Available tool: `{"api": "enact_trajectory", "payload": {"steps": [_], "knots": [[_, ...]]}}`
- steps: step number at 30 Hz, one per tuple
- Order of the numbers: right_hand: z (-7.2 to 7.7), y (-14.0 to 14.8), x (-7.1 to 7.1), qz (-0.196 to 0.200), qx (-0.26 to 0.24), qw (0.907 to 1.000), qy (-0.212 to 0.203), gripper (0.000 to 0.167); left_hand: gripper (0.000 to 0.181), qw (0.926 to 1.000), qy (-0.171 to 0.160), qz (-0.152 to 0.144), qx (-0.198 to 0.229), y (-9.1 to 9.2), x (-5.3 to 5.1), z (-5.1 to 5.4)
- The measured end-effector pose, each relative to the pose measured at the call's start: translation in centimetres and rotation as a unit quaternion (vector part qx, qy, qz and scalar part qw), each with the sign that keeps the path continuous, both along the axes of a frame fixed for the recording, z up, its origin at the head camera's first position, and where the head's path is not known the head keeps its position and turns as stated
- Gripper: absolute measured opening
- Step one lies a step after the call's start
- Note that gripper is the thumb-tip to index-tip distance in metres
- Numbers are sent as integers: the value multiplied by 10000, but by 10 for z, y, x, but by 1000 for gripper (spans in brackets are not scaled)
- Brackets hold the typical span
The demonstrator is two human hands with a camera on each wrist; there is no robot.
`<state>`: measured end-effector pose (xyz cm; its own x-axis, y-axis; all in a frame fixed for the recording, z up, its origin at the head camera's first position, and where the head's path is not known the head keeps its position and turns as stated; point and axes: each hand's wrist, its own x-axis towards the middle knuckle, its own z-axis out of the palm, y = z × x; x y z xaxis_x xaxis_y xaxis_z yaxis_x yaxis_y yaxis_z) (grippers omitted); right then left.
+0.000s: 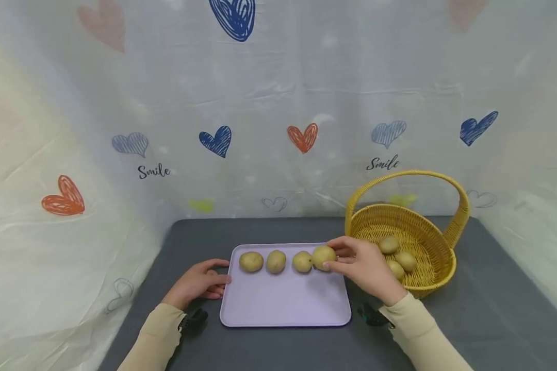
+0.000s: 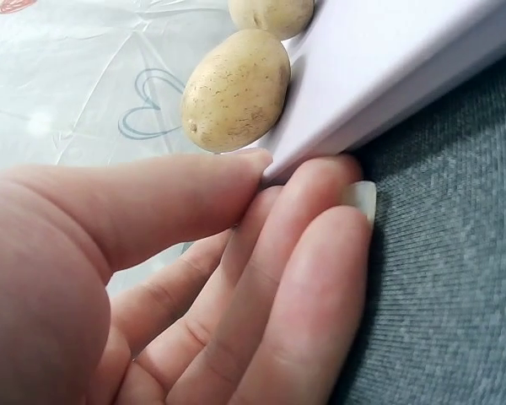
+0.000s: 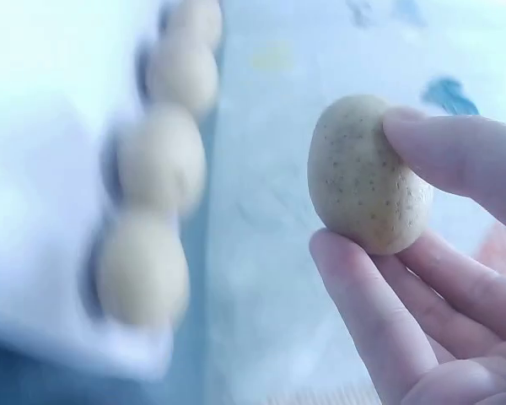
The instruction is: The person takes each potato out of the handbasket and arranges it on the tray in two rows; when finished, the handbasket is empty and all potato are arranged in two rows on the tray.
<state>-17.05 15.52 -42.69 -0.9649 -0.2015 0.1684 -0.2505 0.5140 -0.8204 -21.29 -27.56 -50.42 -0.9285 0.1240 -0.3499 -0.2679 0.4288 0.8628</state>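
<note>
A row of several potatoes (image 1: 276,262) lies along the far side of a lilac tray (image 1: 285,304). My right hand (image 1: 364,265) pinches one potato (image 3: 358,173) between thumb and fingertips, raised above the tray's far right corner. In the head view this held potato seems to cover the rightmost one of the row, which the right wrist view shows, blurred, as the nearest potato (image 3: 143,268). At the tray's left edge, my left hand (image 1: 201,282) grips the rim, thumb on top and fingers against the underside, as the left wrist view shows.
A yellow woven basket (image 1: 433,257) with a tall arched handle stands to the right of the tray, with three potatoes visible inside. Dark grey cloth (image 1: 278,350) covers the table. Behind it hangs a pale curtain (image 1: 269,103) printed with hearts.
</note>
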Motion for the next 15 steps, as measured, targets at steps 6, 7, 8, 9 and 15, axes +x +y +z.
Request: {"api": "enact_trajectory", "payload": {"steps": [6, 7, 8, 9, 15], "knots": [[-21, -60, -6, 291, -264, 9989, -271, 39, 62, 10000, 11, -22, 16, 3, -4, -1], [-25, -70, -7, 361, -270, 9985, -299, 39, 62, 10000, -1, -12, 12, 3, -4, -1], [-29, -79, -8, 462, -272, 9981, -298, 39, 61, 10000, -16, 11, 10, 2, -4, -1], [-34, -88, -10, 585, -303, 9974, -288, 38, 61, 10000, -30, 28, 15, 2, -4, -1], [-54, -131, -13, 944, -306, 9950, -140, 35, 63, 10000, -59, 35, 60, -1, 0, 0]]}}
